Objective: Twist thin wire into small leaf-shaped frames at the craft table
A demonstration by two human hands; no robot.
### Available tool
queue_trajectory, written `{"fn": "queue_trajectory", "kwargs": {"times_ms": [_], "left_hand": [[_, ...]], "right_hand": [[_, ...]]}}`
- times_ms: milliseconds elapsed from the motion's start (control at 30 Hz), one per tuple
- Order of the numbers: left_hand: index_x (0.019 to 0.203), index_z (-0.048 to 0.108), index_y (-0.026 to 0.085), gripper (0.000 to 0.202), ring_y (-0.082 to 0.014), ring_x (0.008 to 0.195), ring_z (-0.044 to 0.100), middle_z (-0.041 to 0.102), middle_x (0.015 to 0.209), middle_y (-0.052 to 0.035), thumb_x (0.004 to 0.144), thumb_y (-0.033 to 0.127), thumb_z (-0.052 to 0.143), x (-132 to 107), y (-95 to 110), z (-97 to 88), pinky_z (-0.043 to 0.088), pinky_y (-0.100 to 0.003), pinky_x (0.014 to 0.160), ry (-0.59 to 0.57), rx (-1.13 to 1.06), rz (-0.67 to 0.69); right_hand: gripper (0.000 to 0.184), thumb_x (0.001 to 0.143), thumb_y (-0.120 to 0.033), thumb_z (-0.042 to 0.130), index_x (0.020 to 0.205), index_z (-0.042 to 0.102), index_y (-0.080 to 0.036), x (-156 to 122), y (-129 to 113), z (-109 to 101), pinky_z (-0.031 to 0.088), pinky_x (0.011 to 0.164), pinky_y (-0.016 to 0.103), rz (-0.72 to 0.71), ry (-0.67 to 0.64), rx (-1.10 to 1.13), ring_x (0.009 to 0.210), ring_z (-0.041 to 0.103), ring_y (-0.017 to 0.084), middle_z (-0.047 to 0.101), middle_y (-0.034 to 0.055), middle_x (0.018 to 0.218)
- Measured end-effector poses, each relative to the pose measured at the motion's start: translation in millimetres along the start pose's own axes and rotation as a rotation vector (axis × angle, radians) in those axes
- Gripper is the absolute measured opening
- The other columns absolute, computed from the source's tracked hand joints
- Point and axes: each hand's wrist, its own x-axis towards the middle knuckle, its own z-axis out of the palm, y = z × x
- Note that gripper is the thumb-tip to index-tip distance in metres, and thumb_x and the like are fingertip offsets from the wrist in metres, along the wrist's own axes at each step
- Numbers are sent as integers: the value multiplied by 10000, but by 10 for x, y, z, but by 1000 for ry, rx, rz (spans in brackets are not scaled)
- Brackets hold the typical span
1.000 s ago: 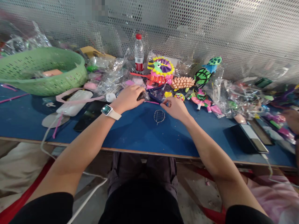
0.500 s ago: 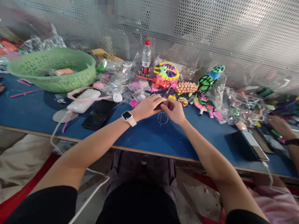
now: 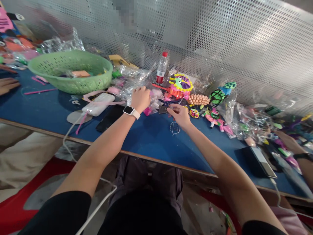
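Note:
My right hand [image 3: 180, 115] pinches a small dark flat piece [image 3: 164, 110] between thumb and fingers, just over the blue table. Below that hand lies a thin wire-like oval outline [image 3: 175, 128] on the tabletop. My left hand [image 3: 141, 99], with a watch on its wrist, is at the clear plastic packets [image 3: 153, 101] left of the piece. Its fingers curl downward and their tips are hidden, so what they grip does not show. Colourful clay figures stand just beyond my right hand: a yellow-frilled one [image 3: 181, 83], a peach spiky one [image 3: 198, 99] and a small round face [image 3: 194, 113].
A green basket [image 3: 73, 86] stands at left, near a white power bank [image 3: 101, 104] and a black phone [image 3: 107, 120]. A red-capped bottle [image 3: 161, 70] is at the back. Other people's hands [image 3: 8, 85] show at both edges. A phone on a box [image 3: 260, 160] lies at right.
My left hand has come away from the right hand and moved left to the plastic packets. The right hand keeps the dark piece, now more visible. The view has shifted left.

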Motion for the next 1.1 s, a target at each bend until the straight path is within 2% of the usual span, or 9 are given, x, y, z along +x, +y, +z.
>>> {"fn": "queue_trajectory", "kwargs": {"times_ms": [133, 233, 367, 500, 600, 700, 867, 1000, 1100], "left_hand": [[1144, 802, 98, 273, -540, 1343, 683, 756, 1348, -347, 960, 112, 600, 24, -252, -10, 558, -704, 1113, -23, 80, -191], [1199, 779, 55, 307, -537, 1307, 711, 769, 1289, -374, 953, 104, 602, 24, -305, 44, 551, -711, 1121, -2, 40, -271], [1079, 780, 135, 210, -484, 1201, 759, 795, 1019, -264, 980, 185, 601, 58, -447, 153, 601, -663, 1073, 101, -53, -257], [973, 760, 209, 124, -443, 1105, 786, 744, 876, -169, 978, 232, 638, 127, -585, 202, 635, -609, 1024, 182, -128, -220], [1089, 777, 220, 152, -430, 1165, 768, 774, 968, -161, 967, 204, 688, 198, -521, 128, 630, -580, 1056, 240, -148, -159], [1176, 771, 241, 219, -410, 1221, 745, 804, 1125, -158, 993, 169, 677, 232, -349, -38, 613, -572, 1104, 280, -201, -93], [1212, 748, 268, 164, -378, 1312, 720, 797, 1237, -128, 1056, 273, 697, 205, -150, -267, 597, -552, 1154, 363, -368, -18], [1127, 724, 276, 175, -303, 1146, 771, 805, 1158, -97, 1091, 446, 702, 248, -114, -197, 639, -493, 1034, 495, -683, -113], [1038, 727, 272, 239, -269, 1030, 780, 801, 1034, -74, 1032, 503, 789, 287, -68, -71, 658, -458, 951, 490, -909, -206]], "right_hand": [[598, 901, -731, 875, 1143, 832, -186, 303, -46, 285, 524, 542, 295, 24, 31, -49, 587, 653, 168, 806, 24, 777], [533, 983, -607, 846, 1317, 822, -193, 441, -74, 348, 650, 757, 354, -33, 36, -218, 745, 750, 202, 888, 67, 978], [422, 998, -418, 841, 1355, 822, -195, 445, -65, 143, 659, 1054, 499, -180, 123, -560, 1039, 824, 309, 873, 170, 1273], [308, 951, -341, 892, 1208, 830, -182, 377, -26, -110, 624, 1097, 532, -105, 16, -873, 1227, 799, 404, 864, 193, 1194], [285, 985, -302, 869, 1233, 806, -177, 353, -5, -190, 630, 993, 468, -5, -72, -903, 1117, 831, 360, 871, 154, 1107], [333, 1016, -269, 829, 1328, 777, -166, 348, -5, -202, 631, 969, 447, -28, -122, -891, 1104, 835, 340, 874, 139, 1114], [305, 1088, -205, 675, 1375, 768, -164, 342, -65, -198, 623, 1110, 525, -169, -138, -935, 1295, 793, 389, 826, 223, 1407], [326, 1123, -225, 600, 1399, 764, -166, 350, -172, -261, 594, 1175, 583, -237, -82, -900, 1340, 765, 414, 787, 240, 1474], [315, 1119, -268, 613, 1372, 773, -169, 353, -257, -345, 592, 1173, 603, -263, -21, -816, 1308, 765, 413, 796, 240, 1427]]}}
